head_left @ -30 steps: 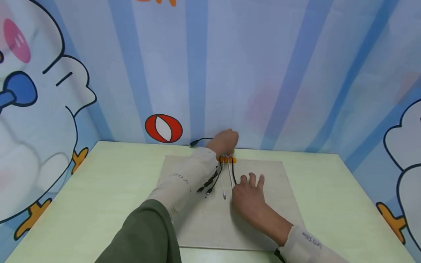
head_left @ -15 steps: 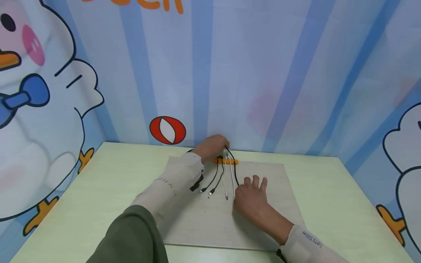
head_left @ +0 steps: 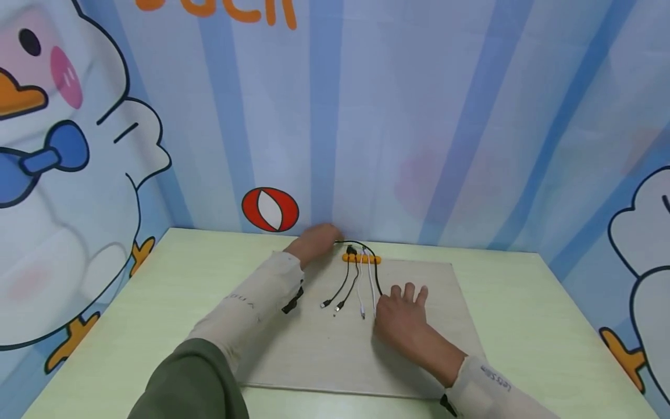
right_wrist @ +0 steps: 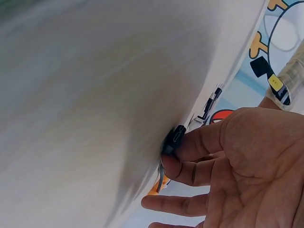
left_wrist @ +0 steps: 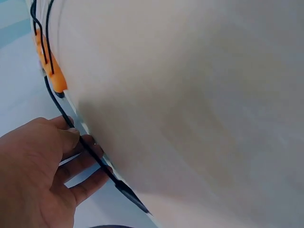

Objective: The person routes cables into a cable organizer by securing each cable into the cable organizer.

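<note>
My left hand (head_left: 316,241) is at the board's far edge, left of an orange cable clip (head_left: 361,259). Between thumb and fingers it pinches a black cable (left_wrist: 57,102), whose thicker plug end (left_wrist: 129,194) extends past the fingers. This cable arcs from the hand to the clip's right end, then runs down to my right hand (head_left: 400,320). There, thumb and index finger pinch its small black connector (right_wrist: 175,137) close over the board, the other fingers spread. Also passing through the clip are two black cables (head_left: 342,285) and two white cables (head_left: 360,291), their connectors pointing nearer me.
A pale square board (head_left: 324,361) lies on the light yellow-green table (head_left: 120,331). Behind the table's back edge stands a striped blue backdrop (head_left: 377,116) with cartoon figures.
My left hand has moved left and slightly nearer from behind the clip, and the black cable now stretches in an arc beside it. The right hand stays nearly still. The head view has shifted slightly.
</note>
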